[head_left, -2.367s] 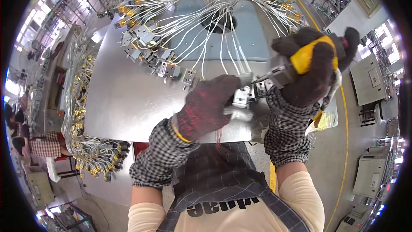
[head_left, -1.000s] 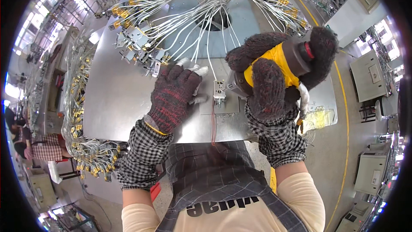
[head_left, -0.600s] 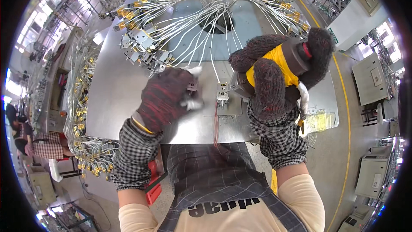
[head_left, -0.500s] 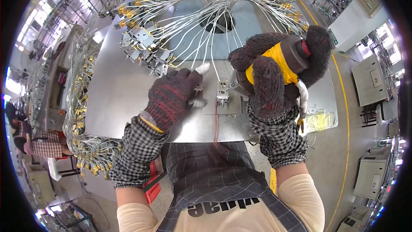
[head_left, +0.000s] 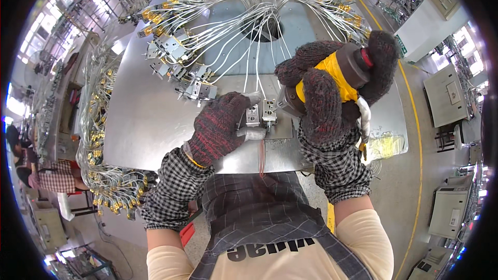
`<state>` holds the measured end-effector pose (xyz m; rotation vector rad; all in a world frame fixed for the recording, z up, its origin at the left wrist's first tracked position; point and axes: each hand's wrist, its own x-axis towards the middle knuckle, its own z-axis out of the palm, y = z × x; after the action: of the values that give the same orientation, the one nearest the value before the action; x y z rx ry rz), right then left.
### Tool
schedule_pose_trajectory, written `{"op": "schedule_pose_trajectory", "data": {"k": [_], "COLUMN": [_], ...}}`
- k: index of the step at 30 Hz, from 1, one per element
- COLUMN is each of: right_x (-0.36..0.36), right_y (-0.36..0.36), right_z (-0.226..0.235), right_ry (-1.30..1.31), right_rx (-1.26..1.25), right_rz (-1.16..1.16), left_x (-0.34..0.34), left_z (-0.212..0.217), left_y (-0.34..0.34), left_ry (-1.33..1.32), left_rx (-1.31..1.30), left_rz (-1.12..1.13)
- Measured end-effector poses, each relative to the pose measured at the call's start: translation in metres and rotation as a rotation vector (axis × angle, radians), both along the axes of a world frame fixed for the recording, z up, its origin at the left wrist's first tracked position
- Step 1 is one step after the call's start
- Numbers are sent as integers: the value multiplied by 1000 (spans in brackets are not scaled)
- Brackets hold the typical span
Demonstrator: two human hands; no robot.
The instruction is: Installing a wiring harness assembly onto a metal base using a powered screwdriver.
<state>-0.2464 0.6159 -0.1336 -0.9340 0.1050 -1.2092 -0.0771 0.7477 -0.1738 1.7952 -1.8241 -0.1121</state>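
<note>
My left hand (head_left: 220, 129), in a dark red-flecked knit glove with white fingertip coverings, pinches a small metal block (head_left: 252, 116) with holes in its face. Right beside it on the metal table sits a second, similar metal block (head_left: 269, 110), with a white cable behind it and thin reddish wires (head_left: 262, 158) hanging over the front edge. My right hand (head_left: 327, 101), gloved alike, is wrapped around a dark handheld power tool (head_left: 334, 75) with yellow tape on its body and red at its rear. The tool's front end points toward the second block; its tip cannot be made out.
White cables (head_left: 228, 26) fan out from a round hole in the table (head_left: 150, 129), with yellow-brown connectors (head_left: 155, 15) along the far rim. Several metal blocks (head_left: 199, 88) lie at the left. Bundled cables (head_left: 96, 140) hang beyond the left edge. Farther left sits another person (head_left: 57, 176).
My left hand has moved right and nearer to me, bringing a metal block with a white cable up beside the other block. My right hand and the power tool have barely moved.
</note>
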Motion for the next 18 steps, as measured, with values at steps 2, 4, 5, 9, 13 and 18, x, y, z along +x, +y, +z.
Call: {"op": "schedule_pose_trajectory", "data": {"k": [2,4,5,9,13,18], "right_x": [5,7,9,2,-7,5], "right_y": [0,-3,-8,-17,-22,6], "right_z": [7,13,16,35,38,32], "right_ry": [96,137,123,100,-21,-35], "right_rx": [-273,-410,-477,-740,-590,-399], "right_rz": [-134,-199,-258,-529,-536,-373], "left_x": [-3,1,3,-15,-22,-11], "left_z": [0,1,3,29,32,24], "left_y": [-3,-1,0,-14,-26,-24], "left_ry": [-37,-48,-58,88,183,76], "left_rx": [-30,-37,-43,-60,-57,72], "left_rz": [8,15,24,-24,-90,-52]}}
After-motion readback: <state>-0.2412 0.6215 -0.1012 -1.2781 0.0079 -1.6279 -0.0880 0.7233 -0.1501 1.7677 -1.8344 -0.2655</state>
